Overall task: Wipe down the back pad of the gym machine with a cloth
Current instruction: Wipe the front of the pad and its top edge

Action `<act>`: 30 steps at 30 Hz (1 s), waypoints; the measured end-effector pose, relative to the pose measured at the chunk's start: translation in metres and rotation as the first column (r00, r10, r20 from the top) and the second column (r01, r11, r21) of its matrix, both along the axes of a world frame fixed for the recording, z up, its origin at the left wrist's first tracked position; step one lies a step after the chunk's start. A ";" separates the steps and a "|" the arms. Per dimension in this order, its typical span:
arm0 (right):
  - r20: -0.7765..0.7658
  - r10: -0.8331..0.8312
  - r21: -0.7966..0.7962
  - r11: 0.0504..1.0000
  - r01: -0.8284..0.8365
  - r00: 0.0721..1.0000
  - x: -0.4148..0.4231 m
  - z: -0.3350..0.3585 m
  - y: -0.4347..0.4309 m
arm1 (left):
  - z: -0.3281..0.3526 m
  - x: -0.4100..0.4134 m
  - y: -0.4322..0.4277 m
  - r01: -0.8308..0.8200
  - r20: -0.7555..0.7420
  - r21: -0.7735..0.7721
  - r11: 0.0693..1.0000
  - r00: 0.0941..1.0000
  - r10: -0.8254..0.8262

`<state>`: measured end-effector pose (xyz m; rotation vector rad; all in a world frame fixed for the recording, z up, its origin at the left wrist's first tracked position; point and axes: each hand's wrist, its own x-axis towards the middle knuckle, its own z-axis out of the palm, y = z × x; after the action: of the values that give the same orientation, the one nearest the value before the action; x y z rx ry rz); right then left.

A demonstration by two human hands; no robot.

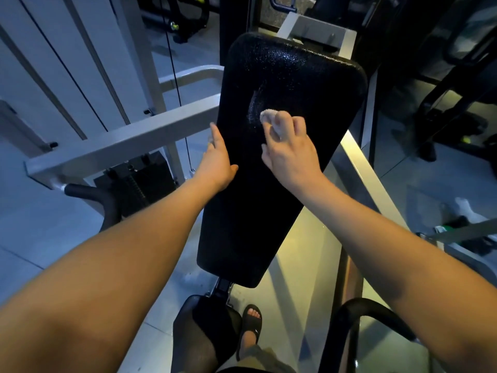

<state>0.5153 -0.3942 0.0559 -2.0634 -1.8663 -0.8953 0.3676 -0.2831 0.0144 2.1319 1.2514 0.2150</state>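
- Fingers point(297, 125) of the right hand point(290, 152) are curled down and clamped on a small pale wadded cloth point(269, 115), pressing it against the pad. A rounded end of the wad pokes out on the far-left side of the fingertips.
- Left hand point(217, 160) lies with its fingers straight and together along the pad's left edge, thumb on the pad's face. It looks to be steadying the pad rather than wiping. Something pale shows past its fingertips; I cannot tell what.
- Cloth and right hand sit on the long black textured vinyl back pad point(269, 205), a little beyond its middle. The pad's long axis runs from near to far, with the far end leaning right.
- A curved wet smear point(254, 103) lies just left of and beyond the cloth, and fine droplets point(282, 60) glisten further on, at the far end. The next stroke probably goes away from the fingers toward that end. The right hand, already on the face, is the nearer one to it.
- The near half of the pad, below both hands, looks dull and dark; wiped or not, I cannot tell.
- No container shows. A grey square-tube metal frame bar point(129, 141) and a black weight stack point(134, 181) stand left of the pad.
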 end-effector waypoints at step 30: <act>0.039 0.135 -0.142 0.982 -0.128 0.990 0.005 0.022 0.015 | -0.005 0.002 0.001 -0.015 0.013 0.025 1.000 1.000 0.015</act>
<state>0.5204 -0.3789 0.0783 -1.9820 -2.1190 -0.8112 0.3698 -0.2818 0.0097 2.1394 1.2645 0.2511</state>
